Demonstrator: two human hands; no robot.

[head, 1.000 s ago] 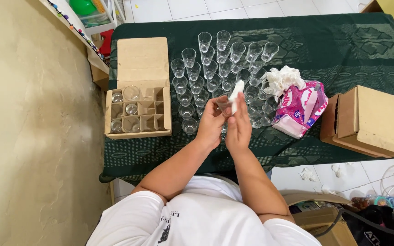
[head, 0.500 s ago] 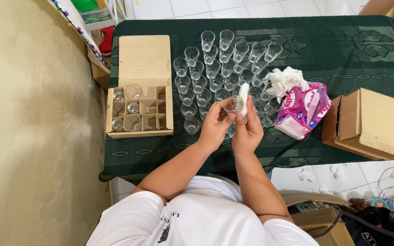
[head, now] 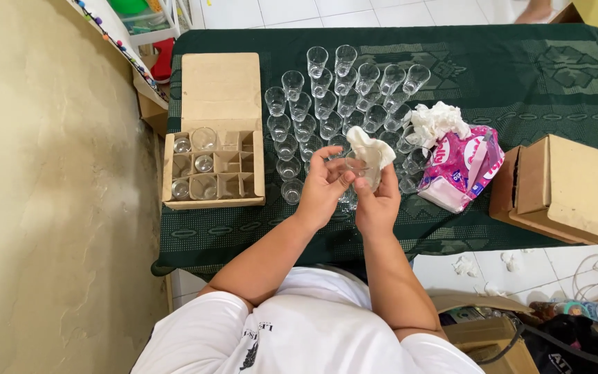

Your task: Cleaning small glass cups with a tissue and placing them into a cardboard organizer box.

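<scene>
- Head view: left hand (head: 323,187) is gripping a small clear glass (head: 356,168) above the tabletop's (head: 520,76) near edge.
- Right hand (head: 377,202) is clasping a white tissue (head: 373,151), pressing it against the glass.
- Rows of empty glasses (head: 340,97) are standing just beyond the hands.
- Open divided cardboard box (head: 213,156) is sitting at the left edge; pink tissue pack (head: 459,166) and closed cardboard box (head: 569,190) toward the right.

Dark green patterned cloth (head: 520,76) covering the bench; upon it, clear glasses (head: 327,104), a brown divided carton (head: 219,90), and a pink-and-white tissue pack (head: 461,170); white tissue (head: 375,149).
</scene>
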